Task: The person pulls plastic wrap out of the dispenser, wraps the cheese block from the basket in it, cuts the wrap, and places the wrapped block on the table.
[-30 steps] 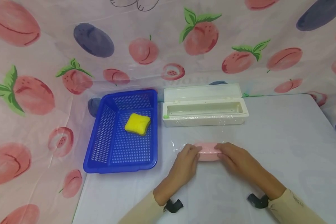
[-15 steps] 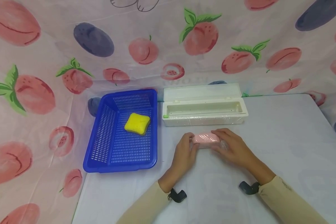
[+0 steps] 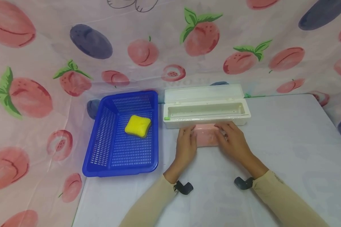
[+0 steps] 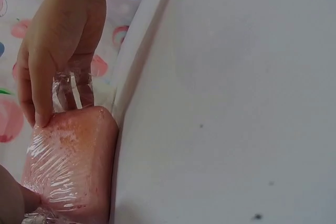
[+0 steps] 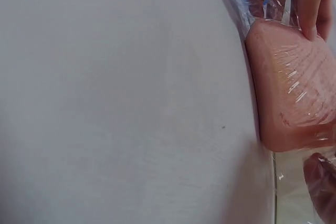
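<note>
Saw thin, clear plastic in the film (image 4: 76, 90), glossy and crinkled, with bright streaks over the pink block (image 3: 206, 138). Found the block smooth and faintly blotched beneath. Took the basket (image 3: 119, 171) for blue plastic, perforated, with a slight sheen. Read the box (image 3: 174, 123) as smooth white plastic, shiny and crinkled in glints along the front edge, and its lid (image 3: 204, 92) as milky and translucent. Noted a matt yellow block (image 3: 137, 125), matt cloth sleeves (image 3: 150, 201), and a creased, softly shiny printed backdrop (image 3: 203, 67). Found the table (image 3: 295, 142) smooth and matt.
</note>
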A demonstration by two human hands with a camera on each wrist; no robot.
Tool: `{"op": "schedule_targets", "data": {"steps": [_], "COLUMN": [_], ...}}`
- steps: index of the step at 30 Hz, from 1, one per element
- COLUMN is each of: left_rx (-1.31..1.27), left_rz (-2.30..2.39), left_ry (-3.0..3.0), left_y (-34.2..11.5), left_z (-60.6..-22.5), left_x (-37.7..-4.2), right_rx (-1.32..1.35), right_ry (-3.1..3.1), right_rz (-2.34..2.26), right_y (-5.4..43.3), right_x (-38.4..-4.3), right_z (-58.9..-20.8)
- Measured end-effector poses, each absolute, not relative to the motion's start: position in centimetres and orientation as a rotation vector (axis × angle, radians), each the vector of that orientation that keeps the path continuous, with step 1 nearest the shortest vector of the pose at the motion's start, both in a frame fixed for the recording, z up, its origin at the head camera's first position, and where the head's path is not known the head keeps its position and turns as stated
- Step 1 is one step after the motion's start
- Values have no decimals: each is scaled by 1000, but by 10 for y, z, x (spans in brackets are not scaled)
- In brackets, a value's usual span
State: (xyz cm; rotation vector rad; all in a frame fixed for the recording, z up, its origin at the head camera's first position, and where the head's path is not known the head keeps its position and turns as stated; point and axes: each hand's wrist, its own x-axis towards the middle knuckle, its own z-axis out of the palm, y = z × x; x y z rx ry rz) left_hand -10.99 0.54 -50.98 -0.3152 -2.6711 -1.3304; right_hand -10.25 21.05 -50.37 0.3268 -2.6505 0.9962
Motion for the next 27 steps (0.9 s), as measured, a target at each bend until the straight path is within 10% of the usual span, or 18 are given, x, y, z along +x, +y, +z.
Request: {"op": "schedule_targets", "data": {"steps": [27], "left_rx": [283], "left_rz": [-1576], "left_ry": [-2283], "left_y": [-10], "left_z": [-518], "left_x": [-112], "right_rx": [404], "right_ry": [-2704], "right_rz": [876], "right_y": [135], "right_x": [-147], "right_z": [-458]}}
